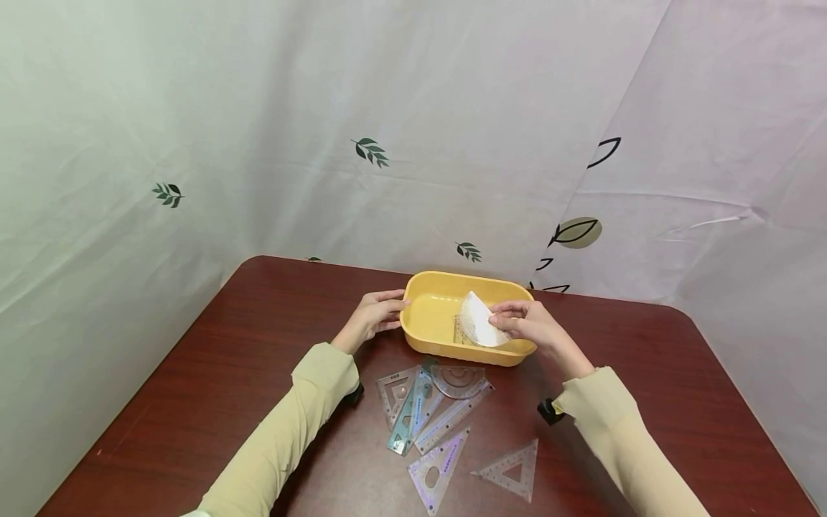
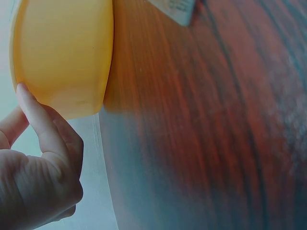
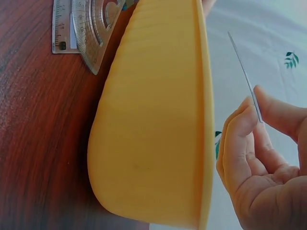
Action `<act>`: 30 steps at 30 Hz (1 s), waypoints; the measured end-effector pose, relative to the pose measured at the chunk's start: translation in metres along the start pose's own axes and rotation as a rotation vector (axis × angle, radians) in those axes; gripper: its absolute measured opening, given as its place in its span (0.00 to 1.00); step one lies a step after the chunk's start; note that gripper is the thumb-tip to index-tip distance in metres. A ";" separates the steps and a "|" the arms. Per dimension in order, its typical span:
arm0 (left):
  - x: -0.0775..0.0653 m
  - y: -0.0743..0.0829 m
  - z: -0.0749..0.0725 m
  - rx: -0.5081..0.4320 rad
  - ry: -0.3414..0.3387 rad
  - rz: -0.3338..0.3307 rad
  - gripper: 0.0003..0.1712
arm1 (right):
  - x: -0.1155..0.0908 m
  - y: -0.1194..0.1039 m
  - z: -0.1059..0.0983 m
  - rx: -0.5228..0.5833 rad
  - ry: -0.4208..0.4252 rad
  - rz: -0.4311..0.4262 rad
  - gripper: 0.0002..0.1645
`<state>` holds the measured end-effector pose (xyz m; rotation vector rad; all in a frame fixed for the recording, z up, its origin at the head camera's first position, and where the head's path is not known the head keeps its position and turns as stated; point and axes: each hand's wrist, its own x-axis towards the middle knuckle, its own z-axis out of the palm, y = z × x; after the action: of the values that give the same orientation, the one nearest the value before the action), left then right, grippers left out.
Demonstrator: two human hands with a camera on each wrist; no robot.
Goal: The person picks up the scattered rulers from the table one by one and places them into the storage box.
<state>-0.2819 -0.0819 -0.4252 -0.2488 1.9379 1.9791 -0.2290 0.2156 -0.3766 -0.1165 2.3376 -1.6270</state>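
Note:
A yellow plastic basin [image 1: 429, 319] stands near the back of the table. At its left end my left hand [image 1: 377, 314] holds the rim between thumb and fingers; the left wrist view shows a fingertip against the basin wall [image 2: 62, 57]. Over the basin's right part, my right hand [image 1: 526, 323] pinches a clear protractor [image 1: 479, 321] that glares white. The right wrist view catches this protractor [image 3: 245, 76] edge-on between thumb and fingers, above the rim. A clear piece with printed marks [image 1: 460, 332] lies in the basin, partly hidden behind the protractor.
In front of the basin lies an overlapping pile of clear rulers [image 1: 452, 424], set squares and another protractor [image 1: 459, 380]. A purple-tinted set square [image 1: 446, 459] and a clear set square [image 1: 517, 470] lie closer to me. A patterned cloth [image 1: 400, 208] hangs behind the table.

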 end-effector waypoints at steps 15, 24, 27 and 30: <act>0.000 0.000 -0.001 0.004 -0.008 0.002 0.27 | 0.019 0.003 0.013 -0.082 0.055 0.029 0.23; 0.000 0.001 0.000 0.012 -0.006 0.001 0.27 | 0.027 0.002 0.019 -0.119 0.033 0.045 0.22; -0.001 0.001 0.000 0.006 -0.005 0.001 0.26 | 0.029 0.002 0.022 -0.122 0.026 0.055 0.22; -0.002 0.001 0.000 0.004 -0.006 0.002 0.26 | 0.031 0.004 0.024 -0.124 0.016 0.055 0.22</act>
<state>-0.2806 -0.0821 -0.4235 -0.2393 1.9390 1.9752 -0.2513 0.1886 -0.3932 -0.0650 2.4316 -1.4628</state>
